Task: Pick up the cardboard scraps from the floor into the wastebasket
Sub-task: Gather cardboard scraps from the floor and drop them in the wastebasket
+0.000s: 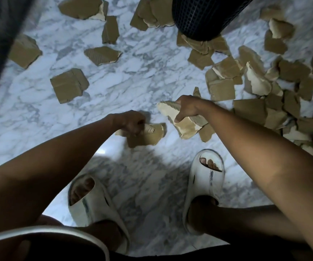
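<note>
Nearest the camera, below both hands, two feet in white slides stand on the marble floor (pixel 114 95): the left slide (pixel 93 206) below the left hand and the right slide (pixel 206 185) below the right hand. A curved pale bar (pixel 57 232) crosses the bottom left corner, nearer than the feet.

The left hand (pixel 131 123) is closed on a brown cardboard scrap (pixel 148 135), its fingers curled over the piece's upper edge; whether the scrap is lifted clear of the floor cannot be told. Just beside it, the right hand (pixel 187 108) grips a pale torn scrap (pixel 183 125), thumb on its face and fingers behind, with what looks like more than one piece bunched in the grasp.

To the right of the right hand lies a thick heap of scraps (pixel 276 102), overlapping one another. To the left of the left hand and a little beyond it, a folded square scrap (pixel 69 84) lies alone. Farther out sit a ribbed scrap (pixel 103 55) and another piece (pixel 25 50) at the far left, beside a dark grey blurred shape along the left edge.

Beyond the right hand, at the top of the view, stands the dark mesh wastebasket (pixel 204 16), with scraps touching its base and more (pixel 82 7) scattered to its left.
</note>
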